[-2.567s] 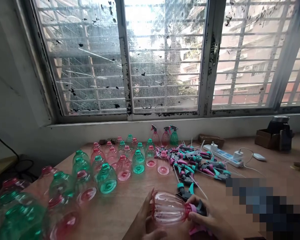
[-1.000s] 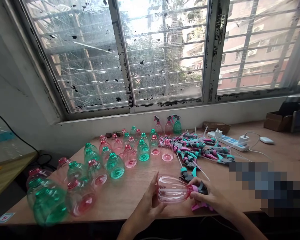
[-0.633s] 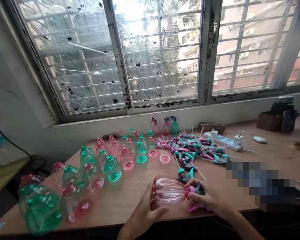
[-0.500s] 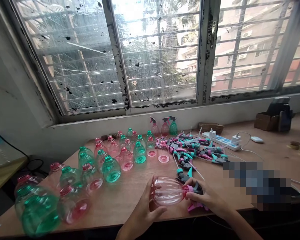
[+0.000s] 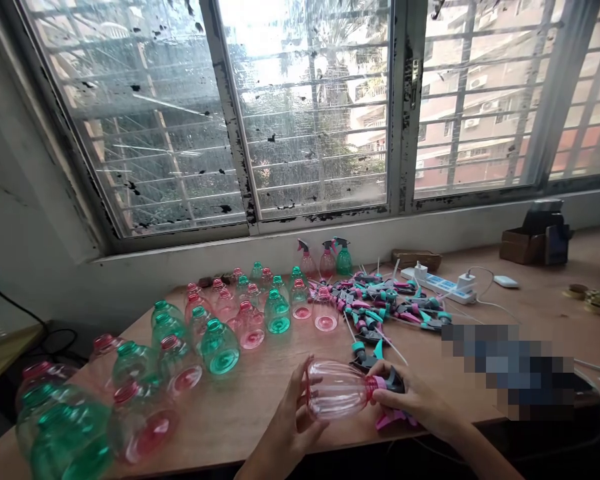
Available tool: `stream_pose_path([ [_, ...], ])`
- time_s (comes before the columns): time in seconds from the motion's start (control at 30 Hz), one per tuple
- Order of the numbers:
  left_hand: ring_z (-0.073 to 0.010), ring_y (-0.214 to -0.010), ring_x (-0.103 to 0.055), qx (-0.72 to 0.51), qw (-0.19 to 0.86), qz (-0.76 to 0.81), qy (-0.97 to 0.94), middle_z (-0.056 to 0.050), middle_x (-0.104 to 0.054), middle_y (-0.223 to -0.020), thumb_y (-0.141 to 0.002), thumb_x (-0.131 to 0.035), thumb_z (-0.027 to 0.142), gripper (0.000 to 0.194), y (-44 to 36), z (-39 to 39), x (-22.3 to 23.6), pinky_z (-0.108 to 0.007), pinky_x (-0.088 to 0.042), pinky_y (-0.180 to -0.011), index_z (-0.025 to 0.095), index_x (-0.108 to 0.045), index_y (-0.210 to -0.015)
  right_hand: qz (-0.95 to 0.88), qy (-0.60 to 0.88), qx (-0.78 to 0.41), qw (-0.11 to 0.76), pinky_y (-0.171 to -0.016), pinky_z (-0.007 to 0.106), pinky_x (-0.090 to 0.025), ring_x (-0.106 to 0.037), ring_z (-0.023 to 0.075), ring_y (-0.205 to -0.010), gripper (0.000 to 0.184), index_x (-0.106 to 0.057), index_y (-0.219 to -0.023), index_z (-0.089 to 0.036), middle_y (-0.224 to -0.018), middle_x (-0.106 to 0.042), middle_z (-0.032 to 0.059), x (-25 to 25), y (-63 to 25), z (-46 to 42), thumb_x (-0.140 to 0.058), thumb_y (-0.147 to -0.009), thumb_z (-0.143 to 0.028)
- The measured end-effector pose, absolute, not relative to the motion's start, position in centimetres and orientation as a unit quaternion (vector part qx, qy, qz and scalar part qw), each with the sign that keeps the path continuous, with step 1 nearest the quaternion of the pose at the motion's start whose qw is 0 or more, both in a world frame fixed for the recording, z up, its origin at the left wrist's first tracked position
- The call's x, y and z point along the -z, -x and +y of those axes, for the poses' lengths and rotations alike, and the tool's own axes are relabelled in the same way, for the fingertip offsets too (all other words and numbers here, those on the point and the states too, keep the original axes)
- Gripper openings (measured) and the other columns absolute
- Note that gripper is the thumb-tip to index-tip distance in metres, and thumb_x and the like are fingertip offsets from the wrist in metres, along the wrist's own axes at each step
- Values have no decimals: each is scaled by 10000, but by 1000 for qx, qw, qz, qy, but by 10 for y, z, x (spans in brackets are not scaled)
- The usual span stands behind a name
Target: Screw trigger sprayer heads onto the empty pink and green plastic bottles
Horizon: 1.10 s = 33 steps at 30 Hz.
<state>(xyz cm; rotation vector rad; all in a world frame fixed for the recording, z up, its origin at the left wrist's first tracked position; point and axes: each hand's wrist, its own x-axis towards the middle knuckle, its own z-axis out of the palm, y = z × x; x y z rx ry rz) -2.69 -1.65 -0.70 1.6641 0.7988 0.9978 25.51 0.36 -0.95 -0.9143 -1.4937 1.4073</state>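
A clear pink spray bottle (image 5: 336,392) lies sideways between my hands above the front of the table, its neck pointing right. My left hand (image 5: 291,419) is wrapped round the bottle's base, with fingers behind it and the thumb below. With thumb and fingers my right hand (image 5: 411,399) grips the pink collar of the dark grey spray head (image 5: 395,380) at the neck. The head's pink trigger (image 5: 391,419) points down below that hand. Just beyond the bottle lies a loose grey and teal spray head (image 5: 364,357).
Several open pink and green bottles (image 5: 221,348) stand on the wooden table (image 5: 240,417) at left. A heap of spray heads (image 5: 375,300) lies behind my hands. Three bottles with heads (image 5: 327,259) stand by the wall. A power strip (image 5: 437,285) and cardboard box (image 5: 524,245) are at right.
My hands keep hold of the bottle and its spray head throughout. The left fingers have shifted slightly on the base. The camera view has tilted and swung; the things on the table look unmoved.
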Motion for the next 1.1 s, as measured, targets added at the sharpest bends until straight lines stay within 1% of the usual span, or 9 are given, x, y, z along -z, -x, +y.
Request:
stream_pose_path([
  [0.17, -323, -1405, -415, -418, 498, 326, -687, -88, -245, -1640, -805, -804, 356, 990, 30, -13, 14, -499, -418, -1116, 457, -148, -1540, -606, 366, -559, 431, -631, 278, -477, -625, 170, -659, 378, -632, -949, -193, -751, -686, -19, 8, -256, 3, -795, -776, -486],
  [0.33, -348, -1358, -488, -410, 540, 340, -651, -170, -459, -1485, -811, -793, 400, 961, 27, -19, 5, -498, -412, -1120, 306, -198, -1560, -615, 361, -547, 438, -639, 262, -461, -601, 160, -676, 346, -642, -925, -187, -770, -693, -8, 4, -255, 2, -794, -788, -466],
  [0.5, -331, -1372, -469, -420, 495, 352, -675, -95, -247, -1646, -857, -731, 427, 862, 24, -17, 7, -444, -459, -1092, 397, -211, -1544, -622, 362, -536, 441, -620, 249, -430, -574, 155, -679, 358, -659, -916, -181, -761, -643, -20, 5, -256, 4, -802, -771, -476],
  [0.6, -336, -1412, -425, -427, 506, 339, -669, -76, -225, -1662, -820, -773, 411, 924, 24, -15, 10, -468, -425, -1127, 418, -195, -1541, -625, 367, -527, 443, -613, 250, -421, -563, 152, -666, 372, -660, -911, -183, -741, -621, -28, 5, -256, 4, -812, -754, -485],
  [0.7, -358, -1453, -367, -427, 526, 331, -657, -111, -322, -1621, -784, -812, 391, 994, 23, -17, 6, -498, -375, -1165, 369, -183, -1554, -618, 370, -540, 435, -602, 253, -427, -567, 151, -641, 380, -647, -903, -186, -718, -625, -32, 5, -256, 3, -815, -746, -489],
  [0.8, -361, -1412, -437, -413, 543, 333, -651, -128, -439, -1544, -817, -784, 380, 914, 22, -19, -2, -494, -410, -1144, 326, -235, -1546, -617, 370, -541, 436, -609, 263, -446, -584, 157, -644, 380, -642, -914, -189, -728, -650, -25, 7, -255, 4, -808, -753, -490],
  [0.9, -360, -1383, -479, -420, 529, 330, -660, -123, -423, -1559, -820, -781, 384, 891, 22, -19, -4, -484, -417, -1141, 315, -263, -1542, -619, 375, -530, 442, -630, 277, -470, -602, 169, -667, 382, -647, -936, -188, -752, -670, -14, 9, -255, 5, -800, -762, -492],
  [0.97, -359, -1349, -515, -425, 513, 335, -666, -131, -398, -1575, -815, -782, 400, 934, 23, -18, 0, -488, -428, -1127, 323, -220, -1558, -620, 382, -522, 444, -631, 275, -481, -610, 174, -673, 384, -654, -933, -189, -750, -665, -14, 9, -255, 5, -799, -760, -499],
  [1.1, -304, -1183, -639, -407, 495, 353, -681, -132, -601, -1365, -841, -750, 440, 983, 26, -14, 11, -486, -458, -1079, 341, -107, -1577, -630, 388, -506, 444, -628, 266, -485, -606, 179, -687, 367, -666, -907, -198, -748, -652, -14, 5, -255, 3, -794, -761, -510],
])
